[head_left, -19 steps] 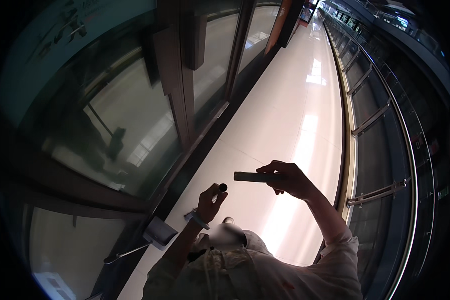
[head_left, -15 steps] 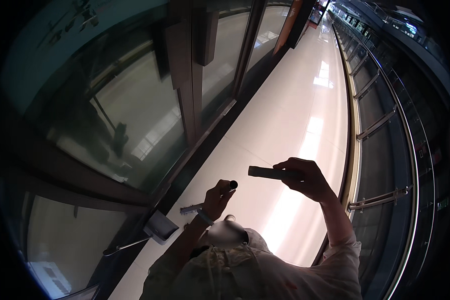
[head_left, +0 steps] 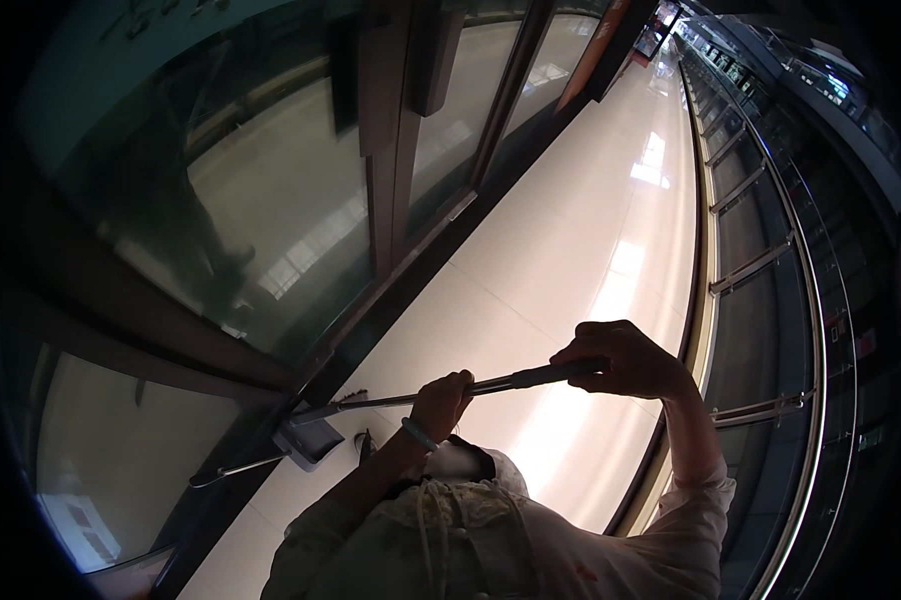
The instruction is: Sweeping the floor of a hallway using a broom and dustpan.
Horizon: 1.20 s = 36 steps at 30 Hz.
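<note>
Metal pole (head_left: 391,401) slants above pale floor (head_left: 511,250) toward a grey dustpan-like tray (head_left: 316,442), dark grip (head_left: 546,376) at its right end. Left hand (head_left: 443,408) clenched round the metal; right hand (head_left: 631,360) grasping the grip. Step judged: seating grip on pole; next probably needs left steady, right pressing.

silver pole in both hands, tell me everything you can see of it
The slim, shiny, metal-looking pole has a thicker dark sleeve at its right end, in the grip of the right hand. The left hand holds it further along. The pole slants down-left toward a grey, boxy dustpan; contact there is unclear.
</note>
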{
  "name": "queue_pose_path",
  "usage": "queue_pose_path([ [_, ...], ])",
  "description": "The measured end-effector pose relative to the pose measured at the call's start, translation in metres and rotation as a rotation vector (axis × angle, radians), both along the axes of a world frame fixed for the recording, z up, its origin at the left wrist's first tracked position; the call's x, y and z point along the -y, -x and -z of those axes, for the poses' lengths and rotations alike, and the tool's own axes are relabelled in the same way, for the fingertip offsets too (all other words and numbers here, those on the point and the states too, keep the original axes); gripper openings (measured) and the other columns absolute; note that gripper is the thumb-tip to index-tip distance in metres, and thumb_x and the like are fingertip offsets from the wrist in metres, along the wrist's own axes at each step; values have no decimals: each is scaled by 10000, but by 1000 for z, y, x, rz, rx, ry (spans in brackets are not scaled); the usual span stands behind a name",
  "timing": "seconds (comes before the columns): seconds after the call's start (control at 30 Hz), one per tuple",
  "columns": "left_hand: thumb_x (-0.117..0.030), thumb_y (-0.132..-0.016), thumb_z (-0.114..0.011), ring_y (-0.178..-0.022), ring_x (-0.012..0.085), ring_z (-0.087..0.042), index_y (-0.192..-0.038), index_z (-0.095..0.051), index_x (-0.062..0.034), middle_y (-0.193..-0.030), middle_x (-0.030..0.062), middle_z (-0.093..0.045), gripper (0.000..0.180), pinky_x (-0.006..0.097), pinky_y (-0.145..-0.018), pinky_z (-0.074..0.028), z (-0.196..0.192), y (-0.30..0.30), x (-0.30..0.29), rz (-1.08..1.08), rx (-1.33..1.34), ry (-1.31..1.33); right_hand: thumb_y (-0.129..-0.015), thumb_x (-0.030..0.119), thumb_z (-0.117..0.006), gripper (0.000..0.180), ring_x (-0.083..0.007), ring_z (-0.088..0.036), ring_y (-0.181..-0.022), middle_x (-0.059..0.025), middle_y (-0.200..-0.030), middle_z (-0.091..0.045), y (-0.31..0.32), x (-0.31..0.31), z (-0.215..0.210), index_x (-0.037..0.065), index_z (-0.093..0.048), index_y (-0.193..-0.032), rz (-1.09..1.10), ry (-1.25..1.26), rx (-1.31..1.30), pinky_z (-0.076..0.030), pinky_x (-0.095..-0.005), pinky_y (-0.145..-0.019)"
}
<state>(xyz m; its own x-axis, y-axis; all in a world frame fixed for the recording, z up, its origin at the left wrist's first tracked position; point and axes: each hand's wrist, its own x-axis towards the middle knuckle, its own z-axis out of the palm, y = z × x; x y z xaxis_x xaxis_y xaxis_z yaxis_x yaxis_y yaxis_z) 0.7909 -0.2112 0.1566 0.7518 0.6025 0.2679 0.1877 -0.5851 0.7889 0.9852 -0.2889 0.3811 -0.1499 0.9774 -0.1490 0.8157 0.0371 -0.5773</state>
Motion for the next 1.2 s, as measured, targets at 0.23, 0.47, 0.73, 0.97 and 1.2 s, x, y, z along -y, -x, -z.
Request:
queue_pose_path([
  [0.23, -125, -797, -537, -605, 278, -562, -825, -453, -68, -632, 103, -523, 105, 381, -544, -449, 15, 9, 2, 44, -70, -41, -720, 95, -649, 187, -175, -545, -601, -41, -678, -520, 17, -10, 8, 60, -605, -898, -111, 118, 33, -449, -296, -550],
  [0.47, -130, -776, -564, -559, 300, -561, -808, -455, -75, -604, 105, -531, 126, 378, -497, -441, 9, 12, 7, 85, -131, -26, -800, 171, -567, 151, -223, -554, -608, -92, -698, -577, 32, -9, 68, 44, -606, -873, -31, 108, -42, -450, -327, -576],
  [0.73, -283, -818, -529, -551, 263, -577, -906, -419, -102, -638, 77, -550, 229, 371, -474, -445, 45, 10, 20, 209, -327, -115, -829, 247, -507, 221, -196, -561, -571, -64, -662, -520, 39, 9, 110, 42, -510, -913, -366, 126, 638, -430, -332, -489],
  [0.97, -332, -770, -585, -598, 270, -569, -727, -507, -56, -633, 107, -554, 290, 371, -558, -423, 46, 34, 10, 252, -212, 223, -809, 265, -524, 201, -172, -515, -568, -44, -669, -494, 44, 11, 106, 64, -510, -808, -455, 65, 722, -402, -319, -510],
  [1.2, -431, -754, -531, -644, 277, -605, -704, -639, -113, -642, 108, -613, 339, 392, -633, -462, 137, 114, 18, 321, -630, 316, -805, 233, -512, 167, -145, -459, -511, -23, -641, -471, 31, 18, 120, 76, -484, -753, -623, -150, 765, -343, -300, -451],
])
